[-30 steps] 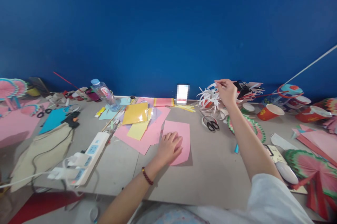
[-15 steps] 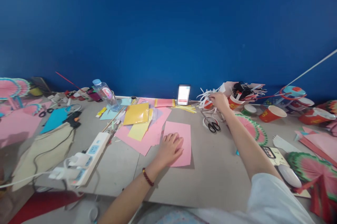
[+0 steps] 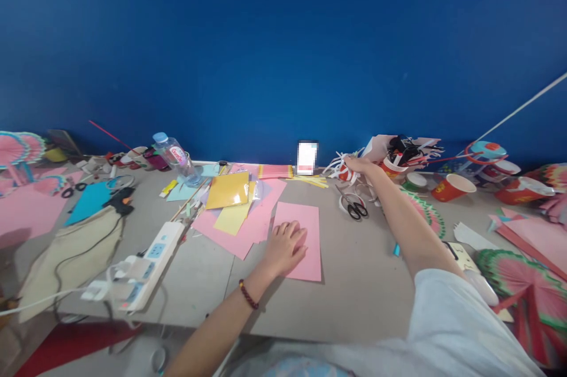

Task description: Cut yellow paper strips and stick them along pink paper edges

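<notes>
My left hand (image 3: 287, 248) lies with its fingers spread on a sheet of pink paper (image 3: 308, 241) in the middle of the table. Reaching to the back, my right hand (image 3: 358, 164) has its fingers at the rim and side of a red paper cup (image 3: 344, 174), which is full of curling white paper strips (image 3: 335, 163). It appears to grip the cup; the fingertips are partly hidden. Black-handled scissors (image 3: 355, 210) lie just in front of that cup, over a roll of white tape (image 3: 346, 204).
Left of the pink sheet are a yellow packet (image 3: 228, 189), a leaning plastic bottle (image 3: 177, 158), a power strip (image 3: 153, 265) and a glue gun (image 3: 120, 201). A phone (image 3: 307, 157) stands against the blue wall. On the right are several paper cups (image 3: 452, 188) and a folded paper fan (image 3: 525, 282).
My right hand has shifted down and slightly left, from above the strips to the side of their cup. My left hand stays on the pink sheet. The view has moved slightly.
</notes>
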Demonstrator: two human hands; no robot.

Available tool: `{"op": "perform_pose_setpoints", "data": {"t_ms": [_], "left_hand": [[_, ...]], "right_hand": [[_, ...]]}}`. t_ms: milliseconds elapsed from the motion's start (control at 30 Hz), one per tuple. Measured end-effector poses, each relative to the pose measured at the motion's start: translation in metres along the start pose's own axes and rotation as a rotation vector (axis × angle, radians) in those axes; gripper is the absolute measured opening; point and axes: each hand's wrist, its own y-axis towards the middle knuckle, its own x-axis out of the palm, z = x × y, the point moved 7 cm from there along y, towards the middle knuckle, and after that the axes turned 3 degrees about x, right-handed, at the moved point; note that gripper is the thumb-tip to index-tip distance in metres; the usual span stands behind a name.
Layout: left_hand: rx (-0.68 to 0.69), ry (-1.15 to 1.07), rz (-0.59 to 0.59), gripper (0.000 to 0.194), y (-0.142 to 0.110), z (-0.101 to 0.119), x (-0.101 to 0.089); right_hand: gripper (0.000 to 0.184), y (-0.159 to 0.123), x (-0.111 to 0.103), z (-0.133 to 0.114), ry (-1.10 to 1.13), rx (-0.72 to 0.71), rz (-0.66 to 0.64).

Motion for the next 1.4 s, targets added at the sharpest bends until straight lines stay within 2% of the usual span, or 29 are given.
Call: {"op": "perform_pose_setpoints", "data": {"t_ms": [200,600,667,767,833,967,1067,1167,1400], "left_hand": [[0.002,0.011,0.010,0.041,-0.001,0.000,-0.001],[-0.007,-0.021,0.008,0.040,0.000,0.001,0.000],[-0.002,-0.016,0.007,0.040,0.000,0.001,0.000],[0.005,0.003,0.009,0.039,0.000,0.001,-0.001],[0.013,0.009,0.019,0.039,0.000,0.002,-0.002],[0.025,-0.002,0.039,0.041,-0.001,0.004,-0.005],[0.022,0.004,0.031,0.041,-0.001,0.003,-0.002],[0.021,0.007,0.022,0.041,-0.002,0.001,0.001],[0.017,0.006,0.034,0.042,-0.002,0.001,0.000]], "right_hand": [[0.055,-0.008,-0.012,0.002,0.012,0.083,-0.012],[0.045,-0.034,-0.057,-0.002,-0.043,0.014,0.133],[0.040,-0.047,-0.068,-0.011,-0.077,-0.007,0.238],[0.034,-0.078,-0.080,-0.038,-0.117,-0.076,0.533],[0.034,-0.093,-0.063,-0.059,-0.077,-0.133,0.522],[0.028,-0.101,0.017,-0.087,-0.016,-0.155,0.128],[0.025,-0.098,0.057,-0.092,-0.040,-0.110,0.058],[0.026,-0.088,0.074,-0.089,-0.057,-0.070,0.050],[0.028,-0.073,0.077,-0.082,-0.035,-0.052,0.061]]}}
